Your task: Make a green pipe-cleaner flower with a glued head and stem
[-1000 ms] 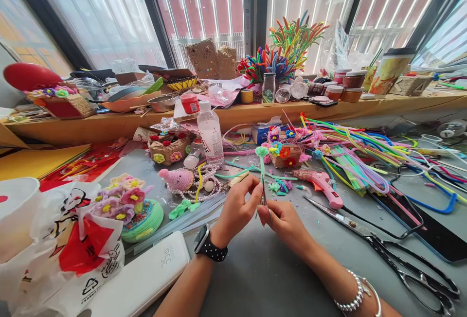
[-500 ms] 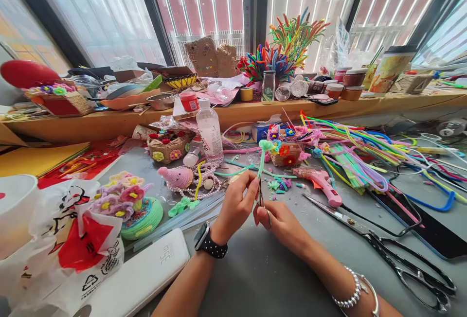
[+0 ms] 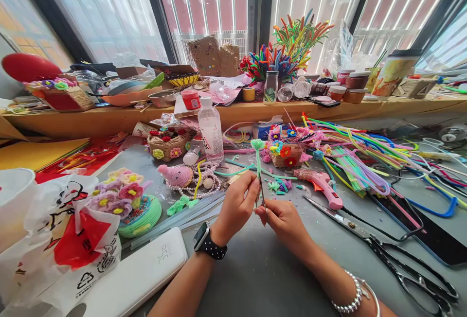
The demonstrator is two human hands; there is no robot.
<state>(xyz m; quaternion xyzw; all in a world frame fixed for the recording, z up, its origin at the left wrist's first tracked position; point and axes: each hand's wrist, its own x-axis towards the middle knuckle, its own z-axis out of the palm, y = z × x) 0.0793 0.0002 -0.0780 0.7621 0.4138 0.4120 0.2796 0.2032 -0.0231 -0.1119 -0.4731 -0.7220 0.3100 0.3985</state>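
My left hand (image 3: 236,206) pinches the stem of a green pipe-cleaner flower (image 3: 257,152), which stands upright with its curled head on top. My right hand (image 3: 283,220) is closed on a small pair of scissors (image 3: 263,201) whose blades reach up to the lower stem. Both hands meet over the grey table (image 3: 255,273), a black watch on the left wrist and a silver bracelet on the right.
A pink glue gun (image 3: 321,184) and large black scissors (image 3: 394,254) lie to the right, beside a heap of coloured pipe cleaners (image 3: 365,149). A clear bottle (image 3: 210,131), flower baskets (image 3: 168,146), a white power bank (image 3: 134,275) and a plastic bag (image 3: 69,239) sit left.
The flower's head swung from tilted right back to upright and slightly left. Both hands stayed close together at the stem, shifting only a little.
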